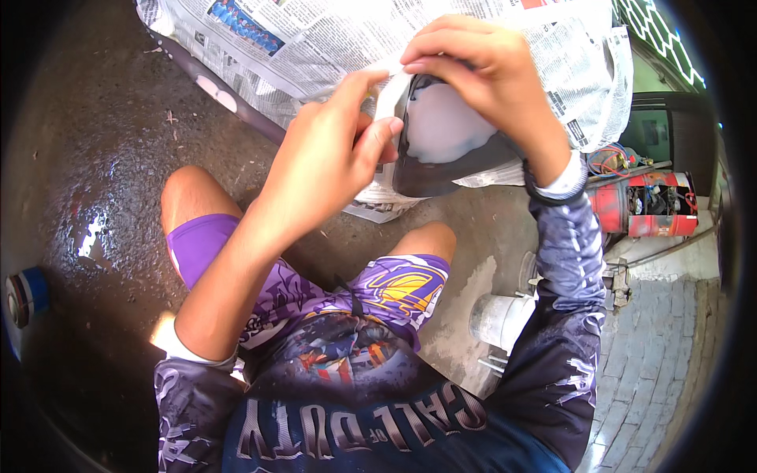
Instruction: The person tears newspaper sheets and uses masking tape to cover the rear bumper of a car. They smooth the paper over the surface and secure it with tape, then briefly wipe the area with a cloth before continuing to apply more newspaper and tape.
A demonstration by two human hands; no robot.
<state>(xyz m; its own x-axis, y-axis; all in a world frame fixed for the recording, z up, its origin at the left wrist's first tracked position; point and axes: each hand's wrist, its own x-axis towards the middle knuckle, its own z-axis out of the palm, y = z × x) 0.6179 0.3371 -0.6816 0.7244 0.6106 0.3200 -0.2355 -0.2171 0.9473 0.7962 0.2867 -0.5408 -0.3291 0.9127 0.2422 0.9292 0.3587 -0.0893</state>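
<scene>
A white strip that looks like masking tape runs along the left edge of a dark, rounded panel with a pale grey patch on it. My left hand is closed on the strip, its thumb against the lower part and its index finger near the top. Over the panel's upper edge, my right hand has its fingertips pinched at the strip's upper end. Printed newspaper covers the surface around the panel.
Wet dark ground lies to the left, with a blue-banded can at the edge. To the right are a whitish bucket, a red container holding several items, hoses and grey paving.
</scene>
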